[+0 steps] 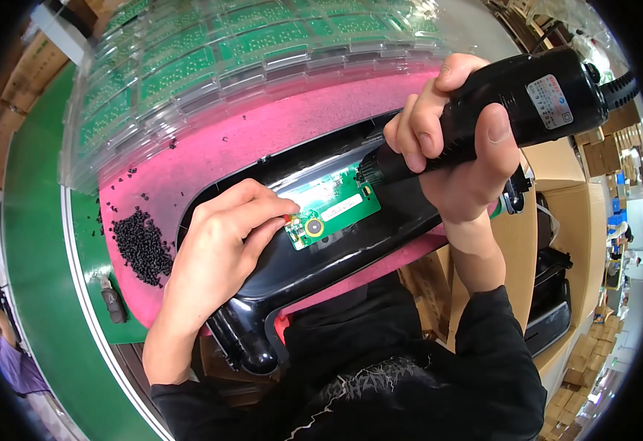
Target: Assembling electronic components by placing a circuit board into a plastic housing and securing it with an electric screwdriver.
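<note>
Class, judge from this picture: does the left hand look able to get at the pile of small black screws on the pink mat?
Probably yes. The left hand rests beside the green circuit board, and bare pink mat lies between it and the screws.

We have one view, from a fisheye camera worn on the head. We look steeply down at close range onto the pink mat (pixel 211 147) and the black housing (pixel 314 257). Straight edges bend toward the rim, and our forearms enter from the lower edge.
</note>
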